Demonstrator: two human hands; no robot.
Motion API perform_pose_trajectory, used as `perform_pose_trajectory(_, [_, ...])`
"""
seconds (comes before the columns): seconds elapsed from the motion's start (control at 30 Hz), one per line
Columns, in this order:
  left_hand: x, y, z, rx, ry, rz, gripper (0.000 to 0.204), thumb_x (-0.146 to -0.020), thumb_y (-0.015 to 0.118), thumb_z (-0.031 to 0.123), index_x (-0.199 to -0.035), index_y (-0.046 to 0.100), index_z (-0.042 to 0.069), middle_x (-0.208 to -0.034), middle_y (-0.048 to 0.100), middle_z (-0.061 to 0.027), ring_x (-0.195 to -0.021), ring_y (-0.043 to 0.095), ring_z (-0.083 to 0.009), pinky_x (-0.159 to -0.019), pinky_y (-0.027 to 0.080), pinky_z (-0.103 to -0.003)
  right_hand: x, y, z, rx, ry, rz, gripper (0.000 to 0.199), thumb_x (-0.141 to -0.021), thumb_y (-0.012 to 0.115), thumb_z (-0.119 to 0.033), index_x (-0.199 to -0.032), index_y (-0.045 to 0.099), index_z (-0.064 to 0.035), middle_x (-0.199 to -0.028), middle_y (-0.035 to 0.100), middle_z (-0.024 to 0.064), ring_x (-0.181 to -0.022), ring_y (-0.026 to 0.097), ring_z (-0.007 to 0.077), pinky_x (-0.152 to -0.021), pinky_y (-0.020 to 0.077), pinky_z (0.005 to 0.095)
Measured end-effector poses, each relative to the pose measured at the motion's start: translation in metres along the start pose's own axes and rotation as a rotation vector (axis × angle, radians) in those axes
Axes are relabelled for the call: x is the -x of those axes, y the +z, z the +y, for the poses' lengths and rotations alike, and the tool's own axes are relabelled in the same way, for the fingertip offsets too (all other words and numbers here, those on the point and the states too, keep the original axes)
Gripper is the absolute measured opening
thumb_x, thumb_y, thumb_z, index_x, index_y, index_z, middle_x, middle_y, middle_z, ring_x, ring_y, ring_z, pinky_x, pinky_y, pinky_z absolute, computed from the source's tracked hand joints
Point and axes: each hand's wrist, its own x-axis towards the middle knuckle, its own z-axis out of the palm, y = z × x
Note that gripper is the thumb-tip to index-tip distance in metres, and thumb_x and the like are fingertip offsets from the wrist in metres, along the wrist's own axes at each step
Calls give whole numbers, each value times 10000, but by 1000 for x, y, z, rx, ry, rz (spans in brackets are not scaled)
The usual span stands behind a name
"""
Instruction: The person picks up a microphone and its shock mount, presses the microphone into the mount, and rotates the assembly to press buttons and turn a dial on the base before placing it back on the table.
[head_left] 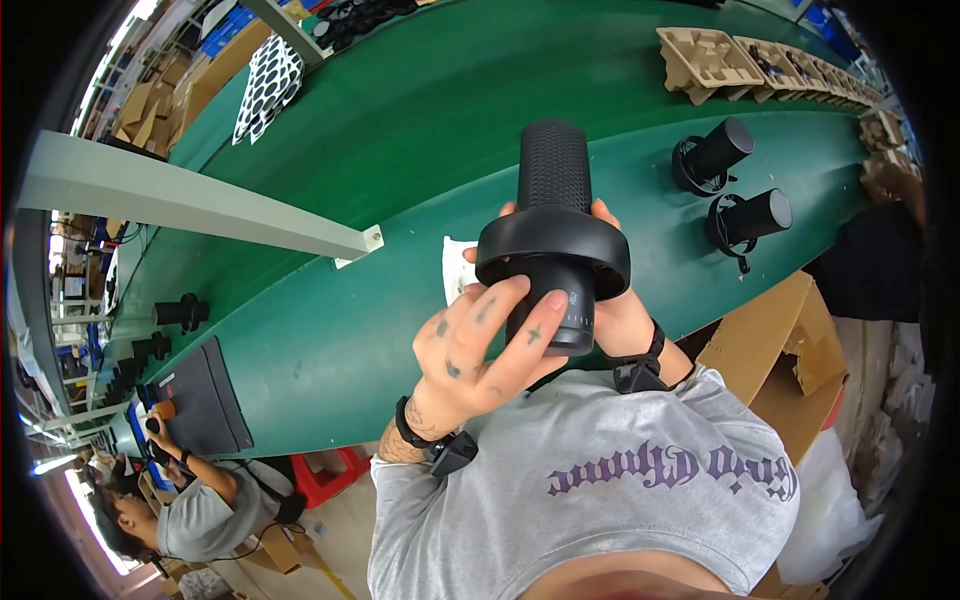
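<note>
A black microphone (556, 170) with a mesh upper part and a wide ring mount is held up in front of my chest, nearly upright. My left hand (470, 350) presses its fingers on the smooth lower body, beneath the ring. Around the far side and right of the microphone, my right hand (622, 322) grips it; part of that hand is hidden behind the ring. A white sheet or packet (457, 272) shows just left of the microphone; I cannot tell whether it lies on the bench or is held.
On the green bench (330, 370), two similar microphones (722, 148) lie tilted at the right. Pulp trays (708, 62) line the back right. A pale metal post (200, 195) juts in at left, near a dark mat (200, 395). A co-worker (215, 510) sits at far left. An open cardboard box (775, 360) stands right.
</note>
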Motion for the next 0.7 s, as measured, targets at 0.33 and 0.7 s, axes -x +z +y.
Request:
perform_pose_trajectory(0.33, [-12,-4,13,-117,148,23,415,-635,779,169,-1036,682,216,-1059,562,-59,-655,542,-145,-474,445,-225,0,6,-9,53,-72,-120,654,-947,416,-513,-1323,401,21,-1187,572,189,-1057,614,269,-909,510,392])
perform_pose_trajectory(0.7, [3,5,-17,665,-585,-160,993,-459,950,233,-1277,434,10,-1139,496,-105,-969,563,-188,-636,540,-257,-5,39,-47,822,-480,-151,850,-761,657,-614,-1250,429,43,-1030,606,175,-936,628,252,-886,488,368])
